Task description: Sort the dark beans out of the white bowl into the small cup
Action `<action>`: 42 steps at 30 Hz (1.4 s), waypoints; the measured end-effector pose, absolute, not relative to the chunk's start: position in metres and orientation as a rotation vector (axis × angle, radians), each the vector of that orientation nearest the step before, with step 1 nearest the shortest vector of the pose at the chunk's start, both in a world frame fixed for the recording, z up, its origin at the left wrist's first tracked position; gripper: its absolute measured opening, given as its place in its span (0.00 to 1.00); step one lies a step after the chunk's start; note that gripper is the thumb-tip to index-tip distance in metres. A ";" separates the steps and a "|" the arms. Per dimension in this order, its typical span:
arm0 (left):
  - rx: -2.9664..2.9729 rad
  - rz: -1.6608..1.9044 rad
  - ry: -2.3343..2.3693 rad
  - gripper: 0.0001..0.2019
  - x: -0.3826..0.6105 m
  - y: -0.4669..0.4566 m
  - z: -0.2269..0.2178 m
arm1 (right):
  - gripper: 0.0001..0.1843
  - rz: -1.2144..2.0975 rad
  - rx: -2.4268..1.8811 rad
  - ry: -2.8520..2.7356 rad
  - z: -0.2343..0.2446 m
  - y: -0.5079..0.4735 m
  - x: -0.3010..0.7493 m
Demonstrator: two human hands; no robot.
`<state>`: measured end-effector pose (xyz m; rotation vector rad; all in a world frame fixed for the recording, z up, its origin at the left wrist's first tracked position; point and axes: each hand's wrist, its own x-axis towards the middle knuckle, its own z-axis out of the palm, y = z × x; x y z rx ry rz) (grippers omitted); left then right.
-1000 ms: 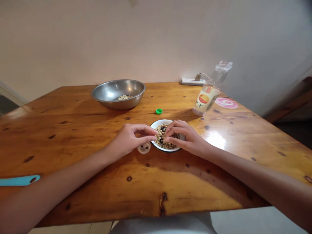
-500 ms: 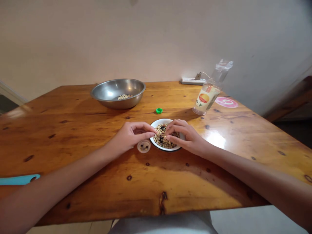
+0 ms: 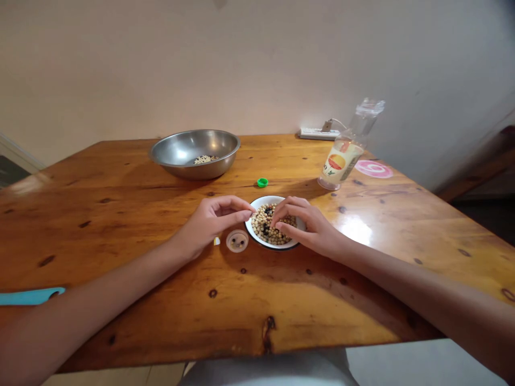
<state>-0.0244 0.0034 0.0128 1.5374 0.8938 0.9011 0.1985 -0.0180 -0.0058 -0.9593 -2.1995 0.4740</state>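
Observation:
A white bowl [image 3: 251, 232] with a dark rim holds pale, round beans [image 3: 261, 221] mixed with several black ones. At its left edge my left hand [image 3: 217, 220] is closed in a pinch; whatever sits between thumb and finger is too small to name. My right hand [image 3: 303, 220] reaches over the bowl's right side, its fingers curved down to the beans with a gap between thumb and forefinger. Beside the bowl on the left, below my left fingers, lies a small, round, clear lid-like dish [image 3: 237, 242] with a few dark and pale beans in it.
A steel basin [image 3: 195, 170] with some beans [image 3: 205, 159] stands at the back left. A green cap [image 3: 262, 183] lies behind the bowl. To the right are a clear plastic bottle [image 3: 341, 161], a pink disc [image 3: 374, 169] and a power strip [image 3: 319, 133]. A blue handle [image 3: 32, 296] lies at left.
My left hand has drawn a little to the left, away from the beans, uncovering a small yellow-white piece beside the dish. My right hand has barely moved.

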 end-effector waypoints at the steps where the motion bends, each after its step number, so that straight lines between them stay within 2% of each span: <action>1: 1.516 0.924 0.886 0.07 -0.024 0.004 0.012 | 0.06 0.480 -0.956 -2.195 -0.006 -0.018 0.199; 9: 1.519 0.907 0.866 0.06 -0.024 0.003 0.011 | 0.10 0.495 -0.920 -2.200 -0.006 -0.020 0.201; 30: 1.496 0.974 0.884 0.05 -0.023 0.006 0.007 | 0.13 0.603 -0.898 -2.129 -0.005 -0.021 0.202; 42: 1.857 0.969 0.912 0.06 -0.015 -0.005 0.002 | 0.13 0.423 -0.917 -2.179 -0.005 -0.020 0.195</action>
